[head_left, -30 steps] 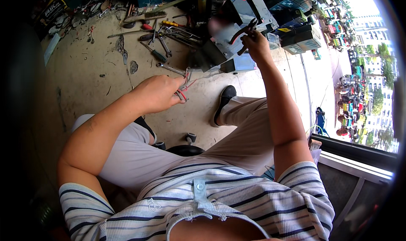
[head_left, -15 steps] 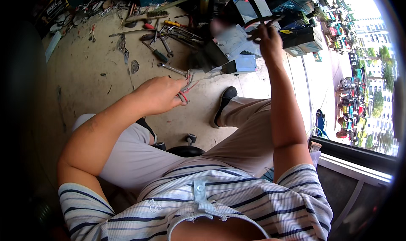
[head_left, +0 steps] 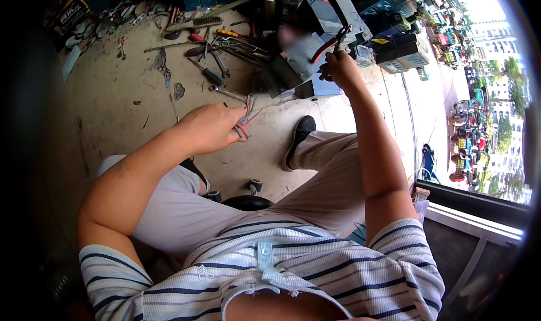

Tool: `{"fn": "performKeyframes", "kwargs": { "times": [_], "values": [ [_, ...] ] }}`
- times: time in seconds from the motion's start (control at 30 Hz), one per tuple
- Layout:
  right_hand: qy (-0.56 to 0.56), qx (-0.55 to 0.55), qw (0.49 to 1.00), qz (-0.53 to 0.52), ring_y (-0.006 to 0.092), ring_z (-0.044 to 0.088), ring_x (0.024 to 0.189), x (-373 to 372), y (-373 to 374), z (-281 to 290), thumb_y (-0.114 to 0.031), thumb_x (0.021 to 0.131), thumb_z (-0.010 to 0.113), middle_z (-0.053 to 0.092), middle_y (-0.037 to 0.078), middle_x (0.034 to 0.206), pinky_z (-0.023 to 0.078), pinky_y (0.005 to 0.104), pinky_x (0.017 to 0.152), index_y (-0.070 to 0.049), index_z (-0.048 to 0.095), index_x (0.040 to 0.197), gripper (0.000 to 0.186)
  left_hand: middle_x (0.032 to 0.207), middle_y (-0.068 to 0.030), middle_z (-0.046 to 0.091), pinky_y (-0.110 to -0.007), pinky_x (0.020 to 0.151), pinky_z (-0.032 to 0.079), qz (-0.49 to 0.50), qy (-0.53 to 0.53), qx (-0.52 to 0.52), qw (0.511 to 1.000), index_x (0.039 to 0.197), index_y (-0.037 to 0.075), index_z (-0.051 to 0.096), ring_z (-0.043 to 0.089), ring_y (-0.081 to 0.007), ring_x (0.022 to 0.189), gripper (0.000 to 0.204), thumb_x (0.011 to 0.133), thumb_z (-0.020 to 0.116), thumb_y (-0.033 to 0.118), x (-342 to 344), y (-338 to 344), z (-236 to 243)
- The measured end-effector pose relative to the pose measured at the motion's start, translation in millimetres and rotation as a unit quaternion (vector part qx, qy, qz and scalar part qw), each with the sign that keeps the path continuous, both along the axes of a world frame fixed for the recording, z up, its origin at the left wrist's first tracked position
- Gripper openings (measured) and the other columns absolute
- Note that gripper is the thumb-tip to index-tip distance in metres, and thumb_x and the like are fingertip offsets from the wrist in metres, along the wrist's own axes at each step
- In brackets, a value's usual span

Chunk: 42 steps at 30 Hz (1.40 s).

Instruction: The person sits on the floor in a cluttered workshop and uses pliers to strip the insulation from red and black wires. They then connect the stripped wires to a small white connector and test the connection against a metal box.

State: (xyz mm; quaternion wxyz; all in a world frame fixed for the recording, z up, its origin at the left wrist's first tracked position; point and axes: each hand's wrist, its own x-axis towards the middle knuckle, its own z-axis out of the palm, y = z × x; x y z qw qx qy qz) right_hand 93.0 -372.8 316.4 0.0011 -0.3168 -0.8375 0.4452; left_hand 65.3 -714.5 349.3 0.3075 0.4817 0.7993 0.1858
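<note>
My left hand (head_left: 211,128) is closed around a small bunch of red and grey wires (head_left: 243,130), whose ends stick out past my fingers over the floor. Farther off to the right, my right hand (head_left: 342,72) grips dark pliers (head_left: 340,36) with red on the handles, jaws pointing up and away. Below and beside that hand lie grey box-shaped batteries (head_left: 321,88), partly covered by my fingers. Nearest the wires is a combination wrench (head_left: 226,92) on the floor.
Loose tools are spread beyond my left hand: a green-handled screwdriver (head_left: 211,76), an open-end wrench (head_left: 222,67), a wire brush (head_left: 203,21). More batteries (head_left: 403,55) stand at the far right. My shoe (head_left: 302,130) is on the floor between; a stool wheel (head_left: 255,184) shows below.
My right hand has moved a little left and nearer, turning the pliers so that their jaws now point up and away. My left hand with the wires has barely moved.
</note>
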Motion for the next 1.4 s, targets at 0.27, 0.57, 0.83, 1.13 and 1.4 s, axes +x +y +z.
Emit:
{"fn": "performKeyframes", "kwargs": {
  "times": [0.27, 0.57, 0.83, 1.13, 1.4],
  "values": [
    [0.341, 0.112, 0.933, -0.04, 0.0197, 0.066, 0.073, -8, -21, 37, -0.022, 0.099, 0.044, 0.067, 0.012, 0.085, 0.051, 0.0314, 0.067, 0.0, 0.053, 0.098, 0.024, 0.073, -0.0217, 0.061, -0.047, 0.065, 0.045, 0.023, -0.006, 0.037, 0.999, 0.087, 0.001, 0.053, 0.059, -0.0415, 0.075, 0.033, 0.079, 0.069, 0.028, 3, -3, -3],
    [0.007, 0.081, 0.997, -0.003, 0.0381, 0.064, 0.088, -1, 3, -20, -0.033, 0.088, 0.052, 0.066, 0.023, 0.09, 0.05, 0.0454, 0.077, -0.003, 0.06, 0.103, 0.035, 0.08, -0.0219, 0.064, -0.047, 0.069, 0.049, -0.001, 0.002, -0.001, 1.0, 0.097, 0.0, 0.054, 0.062, -0.0405, 0.079, 0.037, 0.08, 0.067, 0.03, 1, 0, 2],
    [-0.059, 0.282, 0.956, 0.057, 0.0369, 0.063, 0.093, 7, 7, -2, -0.035, 0.087, 0.052, 0.065, 0.024, 0.093, 0.047, 0.0458, 0.082, -0.008, 0.061, 0.111, 0.037, 0.079, -0.0233, 0.063, -0.047, 0.069, 0.049, -0.002, 0.003, 0.012, 1.0, 0.097, -0.001, 0.054, 0.062, -0.0407, 0.078, 0.036, 0.079, 0.069, 0.027, 2, -2, 0],
    [0.192, -0.053, 0.976, 0.089, 0.0141, 0.062, 0.097, -4, -6, 1, -0.007, 0.091, 0.052, 0.065, 0.009, 0.096, 0.047, 0.0267, 0.084, -0.004, 0.052, 0.118, 0.027, 0.072, -0.0221, 0.061, -0.047, 0.065, 0.045, 0.013, 0.004, 0.043, 0.999, 0.086, 0.0, 0.053, 0.059, -0.0414, 0.074, 0.032, 0.08, 0.068, 0.028, 4, -3, -1],
    [0.219, -0.444, 0.868, 0.044, 0.0253, 0.058, 0.109, 2, -26, 40, -0.015, 0.098, 0.041, 0.064, 0.012, 0.099, 0.045, 0.0355, 0.092, -0.01, 0.042, 0.128, 0.031, 0.072, -0.0221, 0.061, -0.047, 0.065, 0.046, 0.016, -0.009, 0.042, 0.999, 0.086, 0.0, 0.053, 0.059, -0.0416, 0.074, 0.031, 0.079, 0.068, 0.027, 3, -3, -4]
  ]
}}
